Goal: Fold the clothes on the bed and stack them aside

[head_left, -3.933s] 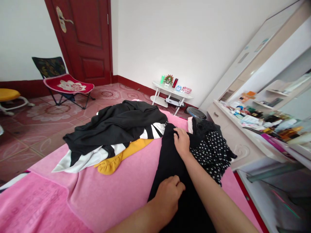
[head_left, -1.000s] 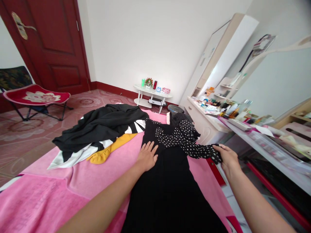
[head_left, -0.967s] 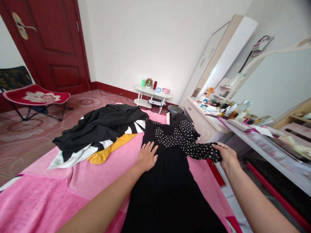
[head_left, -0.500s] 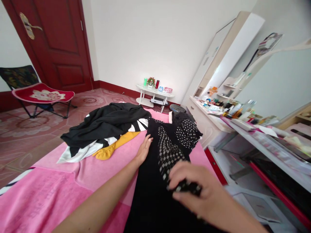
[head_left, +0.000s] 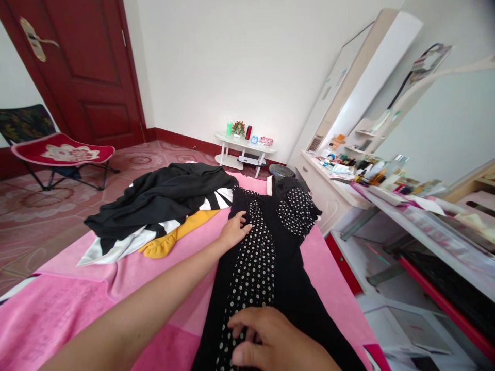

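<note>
A black dress (head_left: 288, 278) lies spread lengthwise on the pink bed cover, with white-dotted black sleeves. One dotted sleeve (head_left: 253, 257) runs straight down over the body of the dress toward the bottom of the view. The other sleeve (head_left: 297, 211) is bunched at the far right. My left hand (head_left: 235, 230) rests with fingers spread on the dress near the shoulder, beside the top of the straight sleeve. Over that sleeve's lower part is my right hand (head_left: 270, 335), thumb and forefinger apart, fingers loosely bent. Cloth shows flat beneath it; the sleeve's end is out of view.
Black clothing (head_left: 162, 193), a white-and-black garment (head_left: 127, 247) and a yellow one (head_left: 181, 237) are heaped left of the dress. A cluttered dressing table (head_left: 344, 193) stands right of the bed. Beyond are a small white table (head_left: 247, 144) and a red folding chair (head_left: 65, 152).
My right hand has moved left and down, and the raised, gathered sleeve now lies flat along the dress. My left hand has shifted slightly onto the dress beside the sleeve.
</note>
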Motion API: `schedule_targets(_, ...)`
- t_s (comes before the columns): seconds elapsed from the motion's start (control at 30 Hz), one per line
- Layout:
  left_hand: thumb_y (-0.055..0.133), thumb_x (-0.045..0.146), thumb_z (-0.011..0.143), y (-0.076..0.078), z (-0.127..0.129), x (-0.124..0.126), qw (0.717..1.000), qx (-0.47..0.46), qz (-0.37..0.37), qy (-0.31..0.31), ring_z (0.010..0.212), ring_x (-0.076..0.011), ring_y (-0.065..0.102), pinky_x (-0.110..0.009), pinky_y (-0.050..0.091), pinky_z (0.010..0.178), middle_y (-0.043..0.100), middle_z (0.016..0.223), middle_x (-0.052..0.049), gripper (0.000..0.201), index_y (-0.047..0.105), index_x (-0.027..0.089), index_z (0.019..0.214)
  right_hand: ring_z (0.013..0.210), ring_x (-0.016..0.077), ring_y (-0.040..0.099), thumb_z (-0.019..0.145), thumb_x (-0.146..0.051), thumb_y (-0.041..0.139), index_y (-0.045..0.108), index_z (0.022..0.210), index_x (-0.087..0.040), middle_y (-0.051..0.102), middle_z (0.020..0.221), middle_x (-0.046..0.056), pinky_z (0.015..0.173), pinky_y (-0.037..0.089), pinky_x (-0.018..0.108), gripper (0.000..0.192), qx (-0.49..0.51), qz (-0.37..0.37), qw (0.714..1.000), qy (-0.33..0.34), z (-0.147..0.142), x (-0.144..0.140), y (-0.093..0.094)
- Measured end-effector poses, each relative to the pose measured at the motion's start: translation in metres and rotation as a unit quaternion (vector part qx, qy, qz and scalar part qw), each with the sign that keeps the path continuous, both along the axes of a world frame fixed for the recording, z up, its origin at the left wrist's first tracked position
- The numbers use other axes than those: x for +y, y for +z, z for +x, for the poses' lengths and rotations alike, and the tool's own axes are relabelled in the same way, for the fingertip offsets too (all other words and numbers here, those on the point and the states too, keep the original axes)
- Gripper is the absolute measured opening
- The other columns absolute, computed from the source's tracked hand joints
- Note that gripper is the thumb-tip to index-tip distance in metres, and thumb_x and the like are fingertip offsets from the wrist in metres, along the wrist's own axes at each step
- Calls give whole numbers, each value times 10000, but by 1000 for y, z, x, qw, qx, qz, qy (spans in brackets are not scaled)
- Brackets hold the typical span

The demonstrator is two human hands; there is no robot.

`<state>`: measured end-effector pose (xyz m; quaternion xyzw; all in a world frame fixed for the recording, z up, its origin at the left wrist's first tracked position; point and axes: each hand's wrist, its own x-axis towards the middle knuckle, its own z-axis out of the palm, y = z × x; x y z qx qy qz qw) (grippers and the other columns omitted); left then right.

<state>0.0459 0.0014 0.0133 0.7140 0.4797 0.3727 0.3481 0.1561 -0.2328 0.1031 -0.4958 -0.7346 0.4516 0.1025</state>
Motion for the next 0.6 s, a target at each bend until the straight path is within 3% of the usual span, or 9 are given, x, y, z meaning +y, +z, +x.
schedule_targets(0.1, 599, 421, 796, 18, 16, 22, 996, 74, 40, -21, 901, -196, 635, -324, 504, 826, 632, 1112, -59, 574, 457, 261, 1329, 840, 141, 580, 699, -482, 712, 603, 1155, -346, 631, 1003, -29, 729, 416, 209, 488, -46, 45, 998, 25, -6, 10, -36)
schedule_targets(0.2, 586, 502, 788, 27, 32, 39, 982, 166, 70, -56, 1025, -228, 597, -342, 468, 901, 587, 1196, -65, 596, 470, 290, 1333, 769, 142, 568, 579, -508, 776, 619, 1147, -332, 616, 991, -9, 663, 412, 215, 615, -90, 79, 991, 57, -13, 14, -69)
schedule_targets(0.3, 576, 530, 780, 21, 42, 39, 967, 228, 82, -78, 1212, -302, 467, -415, 388, 1003, 479, 1355, -92, 575, 534, 259, 1285, 688, 107, 564, 612, -489, 760, 650, 1107, -300, 625, 985, -3, 581, 408, 193, 541, 3, 34, 998, 47, -2, 13, -73)
schedule_targets(0.37, 514, 507, 830, 11, 43, 27, 962, 246, 89, -79, 1288, -330, 377, -460, 334, 1040, 392, 1441, -104, 549, 515, 233, 1305, 634, 89, 567, 721, -451, 684, 676, 1025, -245, 640, 909, -4, 554, 418, 189, 367, 95, -16, 995, -21, 22, 18, -63)
schedule_targets(0.43, 416, 487, 890, 0, 39, 9, 956, 263, 103, -80, 1343, -319, 306, -473, 285, 1071, 299, 1501, -100, 543, 439, 229, 1367, 610, 97, 576, 786, -414, 610, 674, 939, -189, 640, 808, 1, 550, 441, 206, 280, 143, -23, 979, -142, 57, 35, -52)
schedule_targets(0.53, 352, 525, 912, -14, 30, -20, 951, 269, 138, -62, 1400, -293, 202, -480, 199, 1116, 196, 1544, -72, 573, 339, 268, 1425, 650, 140, 609, 752, -392, 612, 638, 981, -165, 637, 735, 15, 544, 459, 233, 324, 144, 74, 933, -322, 123, 85, -45)
schedule_targets(0.6, 335, 553, 910, -18, 26, -34, 950, 266, 158, -36, 1409, -285, 178, -484, 166, 1130, 191, 1546, -62, 588, 315, 289, 1435, 621, 150, 603, 700, -365, 644, 605, 1063, -139, 616, 670, 9, 541, 475, 249, 429, 133, 136, 894, -406, 165, 127, -45)
